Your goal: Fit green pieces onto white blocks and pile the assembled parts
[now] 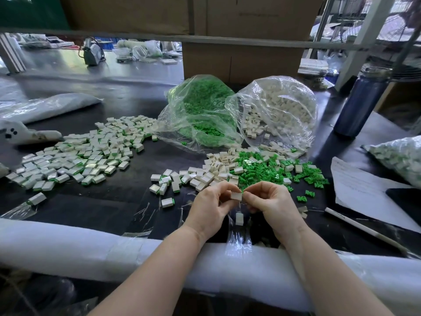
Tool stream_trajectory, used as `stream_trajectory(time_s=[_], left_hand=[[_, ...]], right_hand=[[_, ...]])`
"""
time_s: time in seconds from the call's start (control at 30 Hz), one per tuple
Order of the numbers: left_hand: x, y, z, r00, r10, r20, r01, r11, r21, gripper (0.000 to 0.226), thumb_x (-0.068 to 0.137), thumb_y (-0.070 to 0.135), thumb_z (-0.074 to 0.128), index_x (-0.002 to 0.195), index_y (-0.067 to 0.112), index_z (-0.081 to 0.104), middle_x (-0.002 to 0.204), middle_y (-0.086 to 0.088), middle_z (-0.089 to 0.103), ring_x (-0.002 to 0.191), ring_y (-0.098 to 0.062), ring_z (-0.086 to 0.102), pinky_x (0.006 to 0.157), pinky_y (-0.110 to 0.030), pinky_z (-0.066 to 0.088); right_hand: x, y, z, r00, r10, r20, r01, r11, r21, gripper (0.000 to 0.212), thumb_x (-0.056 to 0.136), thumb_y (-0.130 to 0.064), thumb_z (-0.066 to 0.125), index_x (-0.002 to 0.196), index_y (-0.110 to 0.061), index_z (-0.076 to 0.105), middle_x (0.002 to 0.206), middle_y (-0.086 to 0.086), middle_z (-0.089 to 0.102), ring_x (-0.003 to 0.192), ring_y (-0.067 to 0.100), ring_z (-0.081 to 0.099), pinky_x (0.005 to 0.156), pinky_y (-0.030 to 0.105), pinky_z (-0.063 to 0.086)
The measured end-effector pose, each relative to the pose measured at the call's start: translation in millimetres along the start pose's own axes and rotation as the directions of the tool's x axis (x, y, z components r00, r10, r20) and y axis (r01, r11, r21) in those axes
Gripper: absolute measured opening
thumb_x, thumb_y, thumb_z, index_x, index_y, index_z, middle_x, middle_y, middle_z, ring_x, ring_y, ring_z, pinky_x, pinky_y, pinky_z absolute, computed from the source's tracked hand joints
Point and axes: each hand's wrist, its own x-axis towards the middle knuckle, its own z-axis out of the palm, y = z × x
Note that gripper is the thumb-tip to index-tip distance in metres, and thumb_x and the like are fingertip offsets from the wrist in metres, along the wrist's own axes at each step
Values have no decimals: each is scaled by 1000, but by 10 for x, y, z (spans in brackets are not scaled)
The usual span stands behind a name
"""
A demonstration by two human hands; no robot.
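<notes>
Head view: both hands meet above the near edge of the dark table (127, 201). The left hand (210, 207) and right hand (272, 205) each have fingers curled, pinching one white block (236, 196) between their fingertips; a sliver of green shows at the block's right end, too small to tell whether a green piece is seated. Below the hands a second white block (239, 218) lies on clear film (237, 233).

Just beyond the fingers sits a loose heap of white blocks (214, 169), running right into a heap of green pieces (268, 172). To the left, well apart, spreads the pile of assembled parts (86, 153). Behind the heaps lie two open clear bags, one of green pieces (200, 110) and one of white blocks (278, 110), touching each other. A dark bottle (362, 103) stands at far right, with paper (362, 192) near it. White foam padding (68, 242) covers the table's near edge, under the forearms.
</notes>
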Motion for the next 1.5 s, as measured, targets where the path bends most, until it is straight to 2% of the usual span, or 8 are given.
stream_trajectory(time_s=[0.13, 0.5, 0.77, 0.97, 1.03, 1.2, 1.33, 1.5], left_hand=[[28, -23, -12, 999, -33, -13, 32, 998, -59, 10, 87, 20, 62, 94, 15, 67, 88, 1, 65, 84, -11, 59, 81, -21, 48], [13, -6, -42, 991, -111, 75, 113, 993, -31, 14, 92, 21, 56, 88, 14, 68, 79, 2, 65, 78, -12, 58, 80, -28, 46], [0, -4, -51, 988, -102, 114, 97, 994, 45, 14, 91, 22, 58, 78, 24, 63, 70, 13, 58, 69, -1, 52, 69, -15, 41], [19, 18, -18, 994, -86, 69, 92, 993, -77, 10, 90, 21, 58, 86, 21, 66, 84, -6, 69, 82, -20, 62, 82, -32, 49], [18, 15, -10, 995, -86, 42, 90, 990, -111, 6, 90, 20, 59, 92, 23, 64, 84, -6, 69, 82, -20, 63, 83, -33, 51], [1, -2, 14, 998, -44, 45, 43, 999, 21, 27, 79, 17, 73, 93, 25, 52, 79, 3, 61, 67, -7, 54, 71, -19, 46], [10, -1, 9, 997, 56, -52, -51, 995, 88, 10, 82, 13, 69, 90, 16, 63, 85, 6, 60, 73, -1, 53, 69, -5, 40], [39, -23, -22, 998, -55, -9, 55, 997, -49, 15, 87, 20, 63, 99, 13, 69, 93, 1, 66, 91, -12, 61, 88, -23, 47]], right_hand=[[-13, -26, -6, 999, 32, 2, -32, 996, 84, 8, 82, -3, 67, 77, -8, 69, 62, 3, 69, 52, 8, 60, 49, 17, 48], [-35, -44, 44, 998, 12, 57, -6, 994, -108, 15, 85, 1, 63, 71, -5, 63, 58, 6, 60, 50, 8, 52, 50, 16, 45], [-46, -63, 33, 997, 10, 79, 7, 977, -213, 19, 83, 2, 63, 67, -6, 62, 59, 6, 60, 49, 5, 50, 51, 15, 42], [-46, -44, 46, 998, -61, -20, 59, 994, -94, 17, 81, 4, 65, 79, -14, 66, 67, 4, 64, 57, 7, 55, 52, 18, 46], [-41, -42, 36, 997, -56, -44, 53, 997, -58, 18, 80, 3, 66, 77, -14, 67, 64, 2, 65, 57, 7, 57, 51, 19, 47], [-23, -37, 34, 997, -34, -70, 31, 999, -41, 17, 78, 5, 67, 73, -12, 68, 59, -3, 65, 55, 6, 58, 51, 18, 48], [-36, -52, 33, 997, -55, -50, 53, 998, -40, 16, 78, 2, 69, 73, -13, 69, 57, -5, 67, 52, 1, 59, 50, 14, 47], [-27, -40, 28, 996, -83, -34, 80, 994, -80, 18, 80, -2, 68, 71, -17, 68, 59, -3, 67, 54, 4, 58, 53, 17, 49]])
